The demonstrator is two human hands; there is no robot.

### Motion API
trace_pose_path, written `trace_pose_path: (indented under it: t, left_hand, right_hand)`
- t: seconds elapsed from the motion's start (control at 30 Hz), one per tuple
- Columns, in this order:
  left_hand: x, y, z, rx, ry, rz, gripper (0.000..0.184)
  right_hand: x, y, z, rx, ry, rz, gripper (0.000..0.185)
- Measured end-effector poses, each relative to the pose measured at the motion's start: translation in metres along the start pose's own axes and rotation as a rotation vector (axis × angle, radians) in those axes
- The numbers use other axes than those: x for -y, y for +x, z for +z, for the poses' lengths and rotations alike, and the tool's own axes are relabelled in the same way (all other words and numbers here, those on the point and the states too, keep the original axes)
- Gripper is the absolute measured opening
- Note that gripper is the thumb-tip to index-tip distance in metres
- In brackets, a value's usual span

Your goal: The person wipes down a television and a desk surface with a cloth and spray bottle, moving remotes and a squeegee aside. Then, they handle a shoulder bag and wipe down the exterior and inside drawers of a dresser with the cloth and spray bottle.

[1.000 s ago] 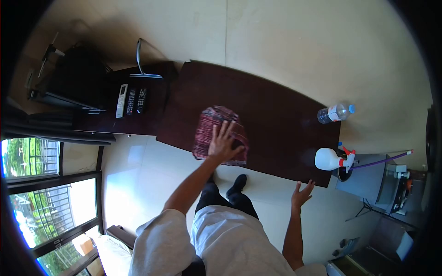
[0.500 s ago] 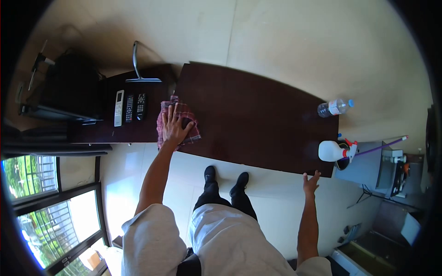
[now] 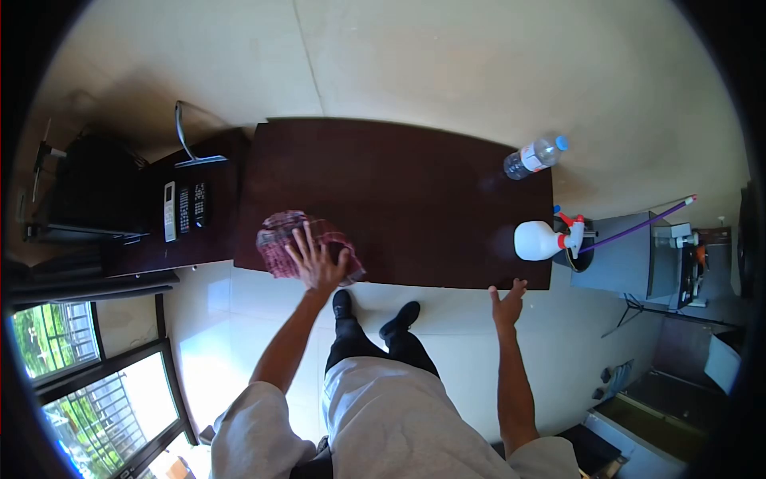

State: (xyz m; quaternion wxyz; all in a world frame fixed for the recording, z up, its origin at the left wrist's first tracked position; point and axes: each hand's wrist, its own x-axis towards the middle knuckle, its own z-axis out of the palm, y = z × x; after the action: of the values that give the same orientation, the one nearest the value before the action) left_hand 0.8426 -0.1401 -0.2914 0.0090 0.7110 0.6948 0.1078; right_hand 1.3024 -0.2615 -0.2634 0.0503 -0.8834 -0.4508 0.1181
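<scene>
**Cloth under left palm, right hand free at table edge**

Checked cloth (image 3: pixel 278 242) lies loosely folded on the dark table (image 3: pixel 399 188), toward its left end, by the front edge. Left hand (image 3: pixel 322 270) is flat on top, fingers spread, not curled round the fabric; how hard it presses, can't tell. Right hand (image 3: pixel 507 305) holds nothing, fingers apart, by the front edge near the spray bottle (image 3: pixel 535 240); contact with the table, can't tell.

Handling, judged by look: light, limp, nothing to break. Should slide easily on the smooth top; layers may creep or bunch under a flat palm. Damp or dry, can't tell. Best hold: palm centred with fingers spread over the folds; to lift, pinch several layers mid-cloth, since one corner would let it unfold.
</scene>
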Motion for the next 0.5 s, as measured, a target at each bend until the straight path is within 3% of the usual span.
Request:
trace_pose_path:
  t: [0.2,0.33,0.5]
  left_hand:
    - [-0.146,-0.006,0.01,0.034,-0.12,0.099,0.073]
    - [-0.212,-0.012,0.009,0.177,-0.14,0.164,0.075]
    - [-0.284,-0.018,0.017,0.2,-0.214,0.274,0.078]
  right_hand:
    - [0.009,-0.001,-0.011,-0.068,-0.005,-0.081,0.082]
    - [0.009,-0.004,-0.01,-0.097,-0.014,-0.122,0.091]
    - [0.013,-0.004,-0.022,-0.034,0.001,-0.115,0.084]
